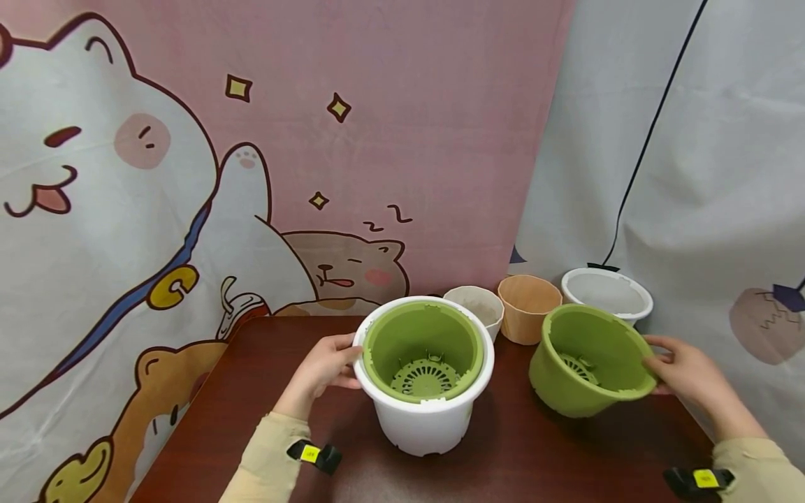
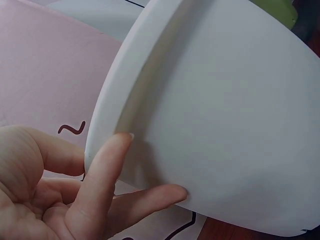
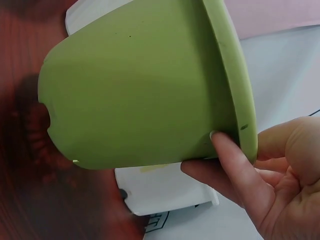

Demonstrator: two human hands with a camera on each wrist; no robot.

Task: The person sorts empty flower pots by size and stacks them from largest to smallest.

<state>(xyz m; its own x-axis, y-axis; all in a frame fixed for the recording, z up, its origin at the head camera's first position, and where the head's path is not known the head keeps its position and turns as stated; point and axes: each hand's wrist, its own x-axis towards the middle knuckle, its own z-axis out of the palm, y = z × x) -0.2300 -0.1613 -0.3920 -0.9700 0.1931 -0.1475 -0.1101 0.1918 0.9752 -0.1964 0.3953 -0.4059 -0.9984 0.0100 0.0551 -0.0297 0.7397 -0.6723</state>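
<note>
A white plastic flower pot [image 1: 421,423] stands at mid-table with a green flower pot [image 1: 385,349] nested inside it. At its left side my left hand [image 1: 323,363] holds the white rim, with fingers against the outer wall [image 2: 235,115] in the left wrist view. My right hand [image 1: 688,370] pinches the rim of a second green flower pot [image 1: 556,391], which is tilted with its opening toward the left hand's side and up. Its slotted bottom shows inside. The right wrist view shows this green pot's outer wall [image 3: 135,95] above the dark red table.
Behind the pots, along the table's back, stand a cream pot [image 1: 493,328], a tan pot [image 1: 525,325] and a white pot with a pale inside [image 1: 606,293]. A cartoon-printed cloth [image 1: 434,161] hangs behind the dark red table [image 1: 251,419]. A black cord [image 1: 654,133] runs down the grey cloth.
</note>
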